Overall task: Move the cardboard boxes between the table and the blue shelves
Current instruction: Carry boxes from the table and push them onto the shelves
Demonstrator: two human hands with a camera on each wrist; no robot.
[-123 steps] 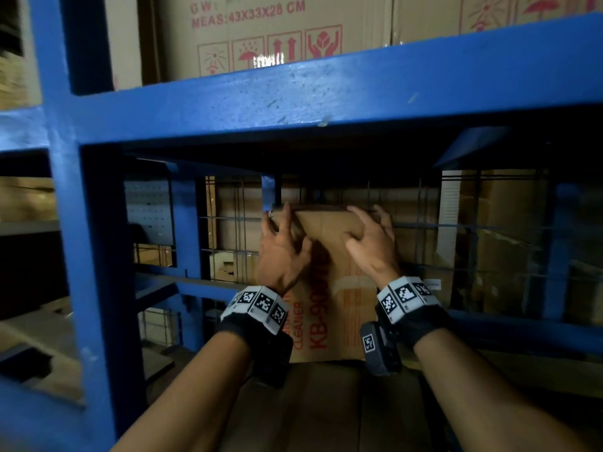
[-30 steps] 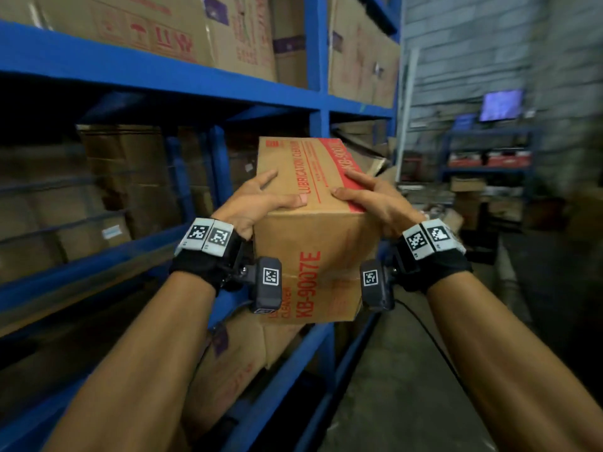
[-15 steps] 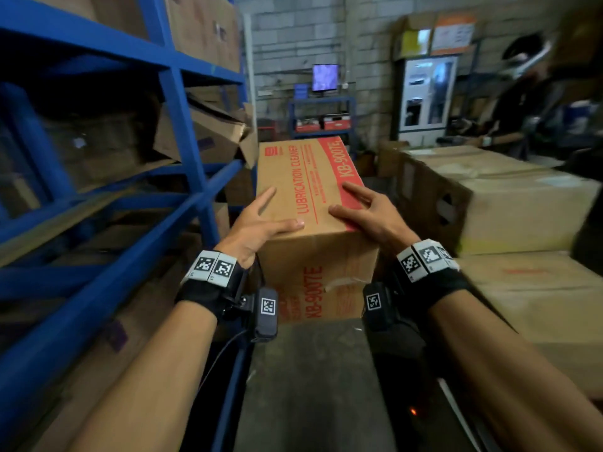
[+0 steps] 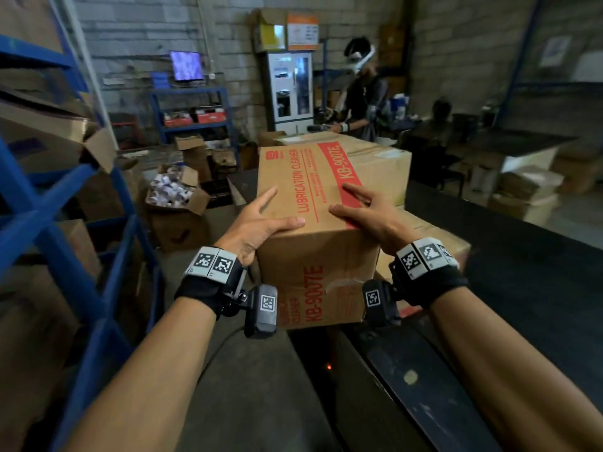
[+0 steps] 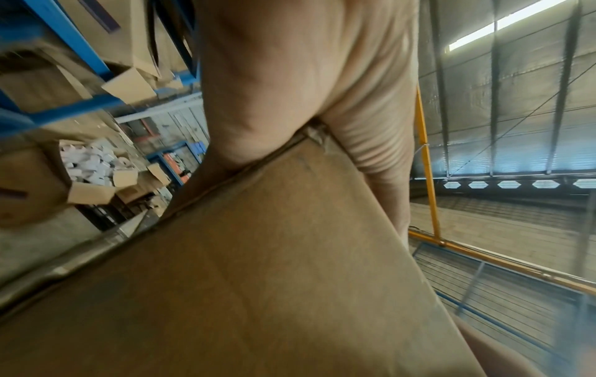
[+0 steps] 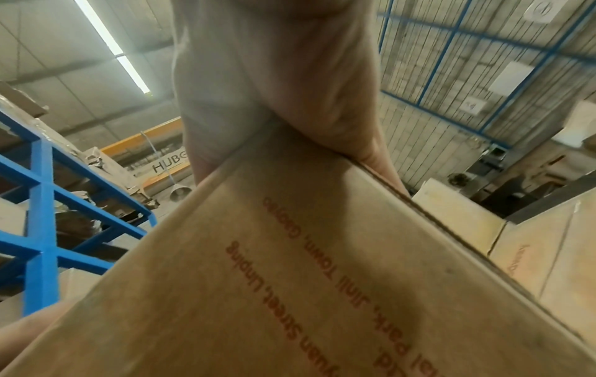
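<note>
I carry a brown cardboard box (image 4: 313, 197) with red "LUBRICATION CLEANER KB-9007E" print at chest height, between the blue shelves (image 4: 49, 223) on my left and the dark table (image 4: 522, 272) on my right. My left hand (image 4: 267, 216) grips its near left top corner, thumb and index finger on the lid. My right hand (image 4: 355, 207) grips the near right top corner the same way. In the wrist views the left palm (image 5: 290, 89) and the right palm (image 6: 274, 76) wrap over the box's edges (image 5: 258, 280) (image 6: 322, 280). The box's underside is hidden.
Larger cardboard boxes (image 4: 375, 158) stand on the table behind the carried one, and another box (image 4: 434, 236) lies low to its right. An open carton of white items (image 4: 173, 194) sits on the floor by the shelves. A person (image 4: 359, 93) works at the back.
I pulled the box off the shelf and have turned right with it. The shelves have slid to my left and the table with its boxes has come into view ahead.
</note>
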